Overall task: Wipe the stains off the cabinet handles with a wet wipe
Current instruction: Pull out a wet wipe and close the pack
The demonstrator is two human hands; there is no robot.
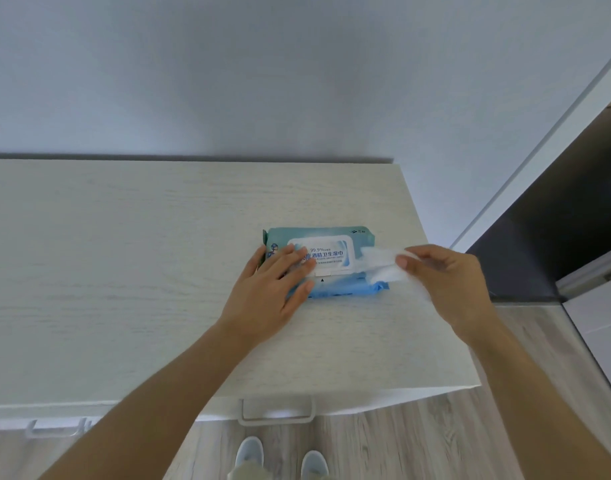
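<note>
A blue-green pack of wet wipes [345, 237] lies flat on the pale wood cabinet top [124, 271]. My left hand [272, 292] rests flat on the pack's left half, fingers spread over its lid label. My right hand [446, 282] pinches a white wet wipe [380, 261] between thumb and fingers, just above the pack's right end. Below the front edge, a white bar handle [276, 412] sticks out from the cabinet front. Another handle [54, 429] shows at the lower left, partly hidden by my left forearm.
A plain white wall rises behind the cabinet. To the right stand a white door frame [539, 161] and a dark panel [556, 220]. Grey wood flooring [418, 445] and my two pale shoes [283, 459] lie below the cabinet front.
</note>
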